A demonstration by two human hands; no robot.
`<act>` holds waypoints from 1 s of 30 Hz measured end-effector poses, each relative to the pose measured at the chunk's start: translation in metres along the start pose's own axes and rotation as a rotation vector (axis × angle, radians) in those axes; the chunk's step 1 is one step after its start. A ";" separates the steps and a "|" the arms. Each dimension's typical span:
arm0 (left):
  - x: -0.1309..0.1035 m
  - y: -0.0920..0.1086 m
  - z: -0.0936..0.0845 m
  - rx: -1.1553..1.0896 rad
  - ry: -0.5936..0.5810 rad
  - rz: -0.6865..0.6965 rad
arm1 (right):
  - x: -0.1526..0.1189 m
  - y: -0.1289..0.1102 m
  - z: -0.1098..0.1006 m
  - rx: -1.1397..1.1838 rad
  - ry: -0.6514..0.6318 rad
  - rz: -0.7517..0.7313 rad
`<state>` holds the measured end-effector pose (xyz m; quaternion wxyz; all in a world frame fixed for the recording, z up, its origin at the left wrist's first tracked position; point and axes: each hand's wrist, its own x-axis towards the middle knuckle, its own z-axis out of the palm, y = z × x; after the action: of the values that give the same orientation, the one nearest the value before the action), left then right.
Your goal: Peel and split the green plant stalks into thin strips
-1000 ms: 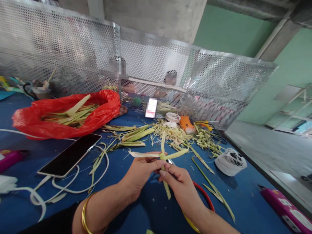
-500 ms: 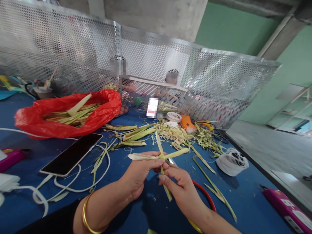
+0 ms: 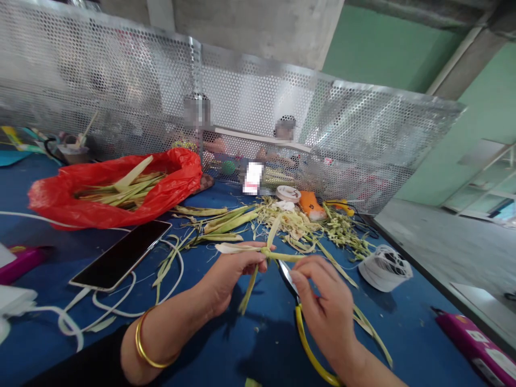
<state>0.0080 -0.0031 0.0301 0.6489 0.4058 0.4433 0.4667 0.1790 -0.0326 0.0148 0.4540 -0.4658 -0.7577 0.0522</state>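
In the middle of the head view is a cross of pale green leaf strips, knotted at its centre point(image 3: 266, 251). My left hand point(image 3: 237, 269) pinches the cross beside the knot, thumb on top. One strip points left, one upward, and one hangs down. My right hand point(image 3: 322, 301) has closed its fingertips around the end of the right-hand strip point(image 3: 286, 257), which is stretched between both hands. Under my right hand lies a pair of scissors with a yellow handle point(image 3: 308, 349); the hand partly covers them.
A red plastic bag point(image 3: 177, 177) of leaves and a black phone point(image 3: 121, 255) with white cables are at the left. Behind my hands lie husk strips point(image 3: 231, 220) and shredded scraps point(image 3: 290, 220). White cord point(image 3: 385, 269) sits right. Two people are behind the perforated metal screen point(image 3: 258, 97).
My right hand has left the downward strip, moved up and right, and now grips the right-hand strip. The downward strip has swung left, and more of the scissors shows.
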 end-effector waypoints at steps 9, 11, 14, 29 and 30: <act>0.001 -0.008 0.003 0.190 -0.091 0.068 | 0.002 0.007 0.011 -0.137 -0.225 -0.086; 0.002 -0.010 0.004 0.260 -0.123 0.095 | -0.001 0.006 0.015 -0.089 -0.213 -0.071; 0.001 -0.012 0.006 0.325 -0.153 0.112 | -0.003 0.002 0.013 -0.031 -0.226 -0.068; 0.008 -0.015 -0.003 0.160 -0.161 -0.030 | -0.006 0.001 0.017 0.040 -0.209 -0.003; 0.009 -0.013 -0.004 0.126 -0.174 -0.049 | -0.006 0.003 0.018 0.040 -0.191 0.027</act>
<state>0.0090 0.0027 0.0155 0.6692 0.4738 0.4237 0.3848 0.1685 -0.0291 -0.0006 0.3884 -0.4595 -0.7901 0.1176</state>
